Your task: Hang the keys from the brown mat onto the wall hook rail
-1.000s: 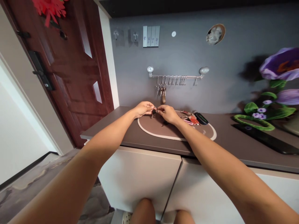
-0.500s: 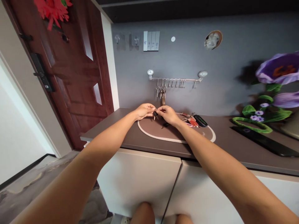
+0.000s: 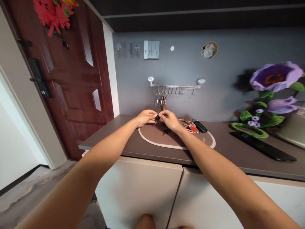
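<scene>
My left hand (image 3: 146, 118) and my right hand (image 3: 169, 120) meet over the oval mat (image 3: 152, 142), fingertips nearly touching. Between them is a small bunch of keys (image 3: 157, 117) with black heads, pinched from both sides. Fingers partly hide the bunch, so its ring cannot be made out clearly. Below my right hand, a black-headed key (image 3: 167, 130) lies on the mat. Right of that hand are more keys and red tags (image 3: 193, 128), beside a black oblong case (image 3: 200, 126).
Behind my hands, a hook rail (image 3: 175, 86) on the grey wall carries hanging keys (image 3: 163, 99). Purple fabric flowers (image 3: 276, 78) and a long black object (image 3: 263, 146) are on the counter (image 3: 224, 152) at right. A dark red door (image 3: 78, 92) is at left.
The whole view has tilted up and shifted slightly, so more of the upper shelf shows. Both hands stay together on the keys, which hang less visibly below the fingers now.
</scene>
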`<action>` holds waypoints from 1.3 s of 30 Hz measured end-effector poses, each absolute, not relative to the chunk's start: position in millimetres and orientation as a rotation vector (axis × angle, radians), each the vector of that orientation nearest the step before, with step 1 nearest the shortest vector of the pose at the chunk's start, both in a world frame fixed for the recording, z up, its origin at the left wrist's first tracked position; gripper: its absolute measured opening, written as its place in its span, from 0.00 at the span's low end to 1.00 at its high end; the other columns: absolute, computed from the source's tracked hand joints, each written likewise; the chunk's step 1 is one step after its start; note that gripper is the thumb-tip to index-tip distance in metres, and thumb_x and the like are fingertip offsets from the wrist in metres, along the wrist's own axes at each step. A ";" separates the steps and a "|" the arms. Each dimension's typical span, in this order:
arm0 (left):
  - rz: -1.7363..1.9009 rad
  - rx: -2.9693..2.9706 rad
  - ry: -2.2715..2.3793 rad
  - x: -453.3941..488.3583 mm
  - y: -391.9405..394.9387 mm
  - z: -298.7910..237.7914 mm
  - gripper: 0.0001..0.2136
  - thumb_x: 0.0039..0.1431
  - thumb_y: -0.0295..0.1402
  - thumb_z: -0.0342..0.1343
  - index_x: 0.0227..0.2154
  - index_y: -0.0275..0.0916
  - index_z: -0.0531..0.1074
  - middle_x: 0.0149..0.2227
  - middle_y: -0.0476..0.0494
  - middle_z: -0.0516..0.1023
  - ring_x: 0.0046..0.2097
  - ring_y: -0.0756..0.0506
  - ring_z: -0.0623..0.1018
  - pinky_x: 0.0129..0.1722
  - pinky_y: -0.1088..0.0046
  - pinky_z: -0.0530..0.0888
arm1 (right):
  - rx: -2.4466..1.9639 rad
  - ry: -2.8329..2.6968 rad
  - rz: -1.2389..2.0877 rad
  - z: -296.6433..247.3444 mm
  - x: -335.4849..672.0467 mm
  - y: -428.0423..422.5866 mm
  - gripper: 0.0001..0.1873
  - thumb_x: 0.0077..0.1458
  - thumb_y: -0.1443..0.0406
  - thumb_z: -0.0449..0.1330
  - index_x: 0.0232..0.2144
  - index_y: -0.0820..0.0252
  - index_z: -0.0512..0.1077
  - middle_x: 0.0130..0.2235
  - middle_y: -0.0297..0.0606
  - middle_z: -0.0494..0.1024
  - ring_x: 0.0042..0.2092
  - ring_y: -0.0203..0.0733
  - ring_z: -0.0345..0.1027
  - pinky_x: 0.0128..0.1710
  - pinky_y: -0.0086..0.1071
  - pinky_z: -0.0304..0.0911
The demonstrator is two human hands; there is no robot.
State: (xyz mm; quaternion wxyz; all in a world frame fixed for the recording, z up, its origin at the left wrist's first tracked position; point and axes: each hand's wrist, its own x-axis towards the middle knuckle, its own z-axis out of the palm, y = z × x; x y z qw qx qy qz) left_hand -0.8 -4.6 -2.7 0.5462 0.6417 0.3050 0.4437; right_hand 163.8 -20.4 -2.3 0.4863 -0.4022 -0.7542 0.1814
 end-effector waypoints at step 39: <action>1.156 2.442 1.077 12.1 -7.9 -9.7 0.12 0.53 0.35 0.44 0.25 0.36 0.70 0.22 0.49 0.73 0.23 0.52 0.72 0.27 0.77 0.66 | -1.016 -1.204 0.346 60.0 178.4 65.0 0.10 0.48 0.62 0.50 0.30 0.62 0.67 0.31 0.38 0.73 0.30 0.35 0.66 0.30 0.28 0.63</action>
